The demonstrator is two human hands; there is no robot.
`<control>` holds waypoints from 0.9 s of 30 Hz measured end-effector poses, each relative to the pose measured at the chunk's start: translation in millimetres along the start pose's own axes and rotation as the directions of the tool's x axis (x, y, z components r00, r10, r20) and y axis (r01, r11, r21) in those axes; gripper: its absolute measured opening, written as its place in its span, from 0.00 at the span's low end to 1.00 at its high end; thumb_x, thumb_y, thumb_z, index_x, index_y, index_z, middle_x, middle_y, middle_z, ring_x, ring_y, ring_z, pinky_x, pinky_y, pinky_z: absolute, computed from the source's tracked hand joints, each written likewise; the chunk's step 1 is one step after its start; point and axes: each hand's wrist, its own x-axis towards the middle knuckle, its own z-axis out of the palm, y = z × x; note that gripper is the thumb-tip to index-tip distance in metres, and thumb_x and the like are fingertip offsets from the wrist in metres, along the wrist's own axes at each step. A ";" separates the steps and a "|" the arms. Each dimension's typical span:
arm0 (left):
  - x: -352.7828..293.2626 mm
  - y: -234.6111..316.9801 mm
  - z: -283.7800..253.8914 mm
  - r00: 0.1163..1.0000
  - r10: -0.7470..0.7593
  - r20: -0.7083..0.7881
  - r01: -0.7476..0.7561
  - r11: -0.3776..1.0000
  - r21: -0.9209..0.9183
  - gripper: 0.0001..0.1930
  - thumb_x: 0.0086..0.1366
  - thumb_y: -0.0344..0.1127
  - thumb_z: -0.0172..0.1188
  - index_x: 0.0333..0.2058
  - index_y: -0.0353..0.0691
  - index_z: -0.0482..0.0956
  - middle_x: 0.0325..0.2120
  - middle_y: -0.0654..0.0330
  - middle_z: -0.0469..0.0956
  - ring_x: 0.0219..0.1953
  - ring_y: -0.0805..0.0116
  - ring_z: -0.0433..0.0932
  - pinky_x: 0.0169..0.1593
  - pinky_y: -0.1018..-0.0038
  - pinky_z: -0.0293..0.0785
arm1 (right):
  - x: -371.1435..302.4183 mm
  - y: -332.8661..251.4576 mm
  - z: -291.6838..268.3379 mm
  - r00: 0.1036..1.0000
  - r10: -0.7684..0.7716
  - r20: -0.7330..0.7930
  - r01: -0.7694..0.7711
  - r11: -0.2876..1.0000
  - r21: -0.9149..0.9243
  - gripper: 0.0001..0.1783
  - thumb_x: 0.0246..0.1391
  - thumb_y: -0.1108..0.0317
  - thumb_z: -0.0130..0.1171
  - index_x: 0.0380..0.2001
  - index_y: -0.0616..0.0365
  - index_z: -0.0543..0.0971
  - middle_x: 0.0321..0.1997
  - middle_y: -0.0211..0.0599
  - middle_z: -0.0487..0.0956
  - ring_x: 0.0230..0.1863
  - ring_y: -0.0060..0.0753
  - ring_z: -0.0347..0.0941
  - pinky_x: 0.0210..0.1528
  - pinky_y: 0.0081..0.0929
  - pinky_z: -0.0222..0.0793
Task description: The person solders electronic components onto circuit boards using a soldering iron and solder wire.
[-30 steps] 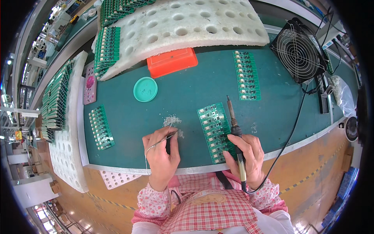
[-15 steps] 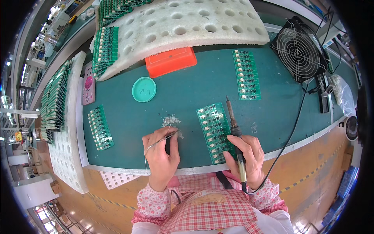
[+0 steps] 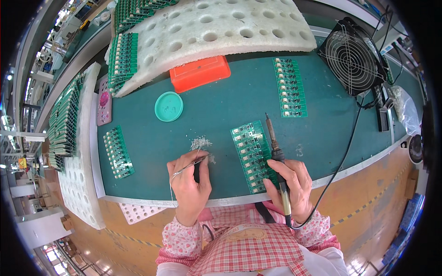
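My left hand [image 3: 189,180] pinches slim metal tweezers [image 3: 193,163], their tips pointing right toward a small pile of tiny silvery parts [image 3: 200,143] on the green mat [image 3: 216,106]. A thin wire hangs down from this hand. My right hand [image 3: 294,184] grips a soldering iron [image 3: 275,152] by its black handle, the tip pointing away over the mat. Between and under my hands lies a green circuit board panel [image 3: 252,154], with the right hand resting on its near corner.
More green panels lie at the left [image 3: 118,152] and far right [image 3: 288,87]. An orange box [image 3: 200,72], a round teal lid [image 3: 169,106], white perforated foam [image 3: 216,27], a wire-guard fan [image 3: 353,56] and board-filled racks [image 3: 64,119] surround the mat. The iron's cord [image 3: 343,156] trails right.
The tweezers in my left hand have shifted slightly toward the pile of small parts. My right hand and the soldering iron have stayed in place.
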 end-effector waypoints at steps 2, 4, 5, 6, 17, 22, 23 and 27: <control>0.5 0.3 -0.7 1.000 -0.002 0.001 0.002 1.000 -0.001 0.05 0.62 0.20 0.62 0.35 0.37 0.79 0.36 0.61 0.83 0.35 0.62 0.80 0.47 0.67 0.67 | 0.5 -0.5 0.1 1.000 -0.003 -0.005 0.003 1.000 -0.005 0.31 0.41 0.74 0.74 0.53 0.54 0.79 0.40 0.39 0.74 0.37 0.40 0.74 0.38 0.34 0.73; 1.2 -0.8 -1.8 1.000 0.022 0.000 -0.022 1.000 0.021 0.09 0.56 0.17 0.64 0.33 0.36 0.77 0.36 0.60 0.84 0.36 0.63 0.81 0.41 0.67 0.65 | 0.5 -0.7 0.0 1.000 -0.006 -0.010 0.006 1.000 -0.009 0.31 0.41 0.74 0.74 0.53 0.54 0.80 0.40 0.38 0.74 0.37 0.39 0.74 0.38 0.34 0.74; 1.0 -0.9 -1.7 1.000 0.025 0.001 -0.025 0.999 0.021 0.09 0.56 0.17 0.64 0.33 0.36 0.77 0.36 0.60 0.84 0.36 0.63 0.81 0.41 0.67 0.65 | 0.2 -0.7 0.0 1.000 -0.004 -0.012 0.004 1.000 -0.005 0.31 0.41 0.74 0.74 0.53 0.54 0.80 0.40 0.38 0.74 0.37 0.40 0.74 0.38 0.34 0.74; 0.6 -1.3 -1.4 1.000 0.021 -0.002 -0.021 1.000 0.017 0.08 0.56 0.17 0.64 0.33 0.35 0.76 0.36 0.60 0.84 0.36 0.63 0.81 0.41 0.67 0.65 | 0.0 -0.6 0.1 1.000 -0.002 -0.014 0.002 1.000 0.000 0.31 0.41 0.74 0.74 0.53 0.54 0.80 0.40 0.38 0.74 0.37 0.40 0.74 0.38 0.34 0.74; 0.9 0.4 -1.8 1.000 0.003 0.004 -0.003 1.000 0.022 0.08 0.58 0.18 0.64 0.34 0.36 0.77 0.36 0.60 0.84 0.36 0.64 0.81 0.42 0.67 0.65 | 0.5 -0.2 -1.2 1.000 -0.006 -0.016 0.006 1.000 0.002 0.31 0.41 0.74 0.74 0.53 0.54 0.80 0.39 0.38 0.74 0.36 0.39 0.74 0.38 0.34 0.73; 0.3 -1.6 -0.9 1.000 -0.004 -0.014 0.004 1.000 -0.001 0.08 0.58 0.18 0.64 0.35 0.36 0.78 0.36 0.61 0.84 0.37 0.64 0.81 0.42 0.67 0.64 | 0.4 -0.4 -0.4 1.000 -0.002 -0.022 0.002 1.000 0.007 0.31 0.41 0.74 0.74 0.53 0.54 0.80 0.39 0.37 0.74 0.36 0.39 0.74 0.38 0.34 0.73; 0.2 -1.5 -0.8 1.000 -0.004 -0.014 0.004 1.000 -0.002 0.08 0.58 0.18 0.64 0.35 0.36 0.78 0.36 0.61 0.84 0.37 0.64 0.81 0.42 0.67 0.64 | 0.7 -0.5 -0.3 1.000 -0.001 -0.023 0.001 1.000 0.006 0.31 0.41 0.74 0.74 0.53 0.54 0.80 0.39 0.38 0.74 0.36 0.39 0.74 0.38 0.34 0.73; 0.4 -0.9 -1.4 1.000 -0.006 -0.008 0.006 1.000 0.008 0.08 0.58 0.18 0.64 0.35 0.36 0.78 0.36 0.61 0.84 0.37 0.64 0.81 0.42 0.67 0.65 | 0.0 -0.4 0.4 1.000 0.004 -0.029 -0.003 1.000 0.012 0.31 0.41 0.74 0.74 0.52 0.54 0.80 0.38 0.38 0.74 0.35 0.39 0.74 0.37 0.34 0.73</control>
